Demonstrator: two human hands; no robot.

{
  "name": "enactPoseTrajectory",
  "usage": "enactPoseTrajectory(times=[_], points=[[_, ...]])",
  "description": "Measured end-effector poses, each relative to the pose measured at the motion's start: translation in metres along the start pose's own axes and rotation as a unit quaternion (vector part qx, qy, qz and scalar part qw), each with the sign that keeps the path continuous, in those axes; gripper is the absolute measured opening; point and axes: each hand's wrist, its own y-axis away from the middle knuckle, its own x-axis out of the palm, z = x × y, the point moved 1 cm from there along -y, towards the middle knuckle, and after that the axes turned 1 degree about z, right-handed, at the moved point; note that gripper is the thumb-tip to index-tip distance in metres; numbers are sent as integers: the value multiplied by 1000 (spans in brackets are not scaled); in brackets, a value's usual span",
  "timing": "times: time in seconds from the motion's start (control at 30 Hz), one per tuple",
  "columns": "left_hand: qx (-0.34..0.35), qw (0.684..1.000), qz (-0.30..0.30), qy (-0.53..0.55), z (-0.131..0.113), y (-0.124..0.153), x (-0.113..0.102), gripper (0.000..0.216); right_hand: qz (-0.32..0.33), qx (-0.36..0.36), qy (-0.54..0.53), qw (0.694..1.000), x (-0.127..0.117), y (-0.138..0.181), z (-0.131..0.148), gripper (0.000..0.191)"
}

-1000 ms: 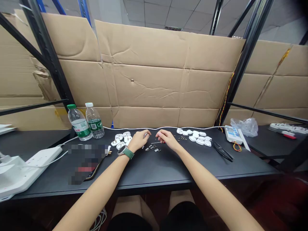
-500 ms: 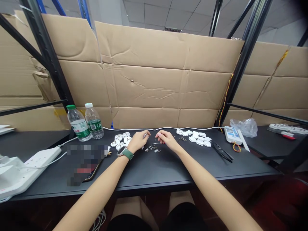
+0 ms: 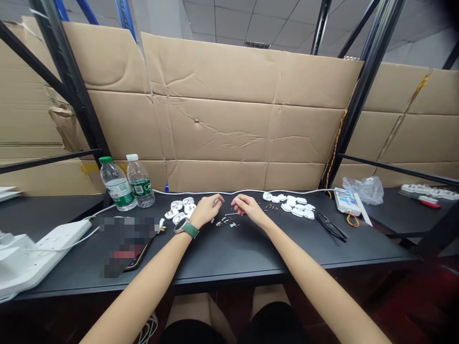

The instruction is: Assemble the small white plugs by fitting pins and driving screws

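Open desk front (image 3: 233, 258), power strip (image 3: 50, 249) (left) obstructing

The inner side of my left hand (image 3: 207, 209) is hidden from me. My right hand (image 3: 248, 207) covers part of the thin tool (image 3: 231, 214). The small pieces (image 3: 233, 224) are too tiny to identify. The left edge of view cuts the power strip (image 3: 59, 243).

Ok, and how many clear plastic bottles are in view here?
2: the clear green-capped plastic bottle stands at the back left of the black tabletop, and the clear white-capped plastic bottle stands just right of it. No others show.
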Motion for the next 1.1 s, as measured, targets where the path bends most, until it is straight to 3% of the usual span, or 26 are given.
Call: enactPoseTrajectory(times=[0.1, 0.2, 0.43, 0.6, 1.1], points=[[2, 1000, -2, 0, 1, 1, 1, 27, -7, -51, 112, 992, -1, 0, -3, 26], [8, 1000, -2, 0, 2, 1, 1, 26, -6, -101, 278, 955, -4, 0, -14, 21], [6, 1000, 0, -2, 4, 0, 2, 26, 53, -48, 485, 872, -9, 1, -29, 30], [12, 1000, 0, 2, 4, 0, 2, 24, 72, -31, 535, 841, -1, 5, -19, 32], [13, 1000, 1, -2, 0, 2, 1, 24, 95, -9, 583, 807, 4, 3, -11, 38]])
